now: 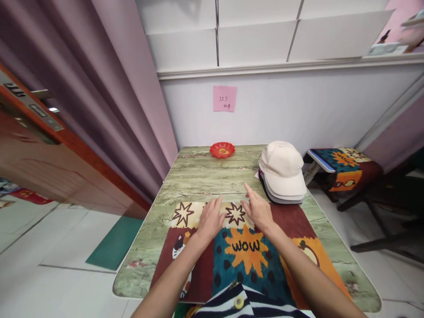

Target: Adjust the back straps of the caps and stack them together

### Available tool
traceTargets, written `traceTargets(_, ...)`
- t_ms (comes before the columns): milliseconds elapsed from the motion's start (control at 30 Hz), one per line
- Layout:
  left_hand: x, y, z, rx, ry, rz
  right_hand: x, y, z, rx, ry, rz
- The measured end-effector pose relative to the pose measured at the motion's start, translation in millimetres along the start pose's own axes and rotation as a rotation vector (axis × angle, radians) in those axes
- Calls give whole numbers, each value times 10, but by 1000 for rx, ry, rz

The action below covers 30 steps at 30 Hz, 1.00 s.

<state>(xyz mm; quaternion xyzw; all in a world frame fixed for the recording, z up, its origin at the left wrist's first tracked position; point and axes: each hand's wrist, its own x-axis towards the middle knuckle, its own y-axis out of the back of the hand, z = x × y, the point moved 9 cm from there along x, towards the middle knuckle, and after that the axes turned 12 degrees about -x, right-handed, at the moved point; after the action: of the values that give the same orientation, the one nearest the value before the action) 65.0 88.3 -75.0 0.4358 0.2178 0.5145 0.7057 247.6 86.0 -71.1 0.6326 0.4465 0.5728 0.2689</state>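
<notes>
My left hand rests over the far edge of a colourful mat printed with stars, a cat and the word WOW. Its fingers are stretched out, and nothing is in them. Across from it, my right hand hovers or lies at the same edge, index finger pointing away from me and thumb apart, also holding nothing. Whether either hand touches the mat I cannot tell. Just beyond my right hand sits a stack of caps, a cream one on top with grey and black brims below.
The mat lies on a green wood-patterned table. A red scalloped dish stands at its back edge. A pink note is stuck on the wall behind. An orange door and mauve curtain are left; a stool with printed cloth is right.
</notes>
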Motion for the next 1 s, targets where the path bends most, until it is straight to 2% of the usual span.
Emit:
traceTargets(67, -262, -245, -197, 9, -38, -8, -262, -259, 210, 75, -100, -78)
traceTargets(167, -533, -422, -351, 28, -116, 58, -473, -431, 475, 249, -262, -88)
traceTargets(333, -577, -386, -365, -6, -192, 162, -460, -422, 673, 460, -423, -16)
traceTargets(500, -550, -365, -374, -33, -208, 179, -557, -354, 868, 573, -540, 71)
traceTargets(567, -560, -372, -392, -41, -206, 183, -653, -288, 1082, 642, -661, 156)
traceTargets(667, -567, -386, -403, -41, -207, 177, -912, -190, 1544, 883, -1009, 400)
traceTargets(733, -564, -385, -403, -41, -205, 174, -1018, -112, 1758, 967, -1146, 501)
traceTargets(833, -559, -373, -396, -50, -202, 174, -1021, -29, 1905, 1054, -1201, 463)
traceTargets(933, -559, -360, -387, -63, -201, 178, -969, -47, 1886, 1209, -1235, 346)
traceTargets(1000, -561, -352, -385, -69, -201, 184, -917, -43, 1848, 1272, -1241, 314)
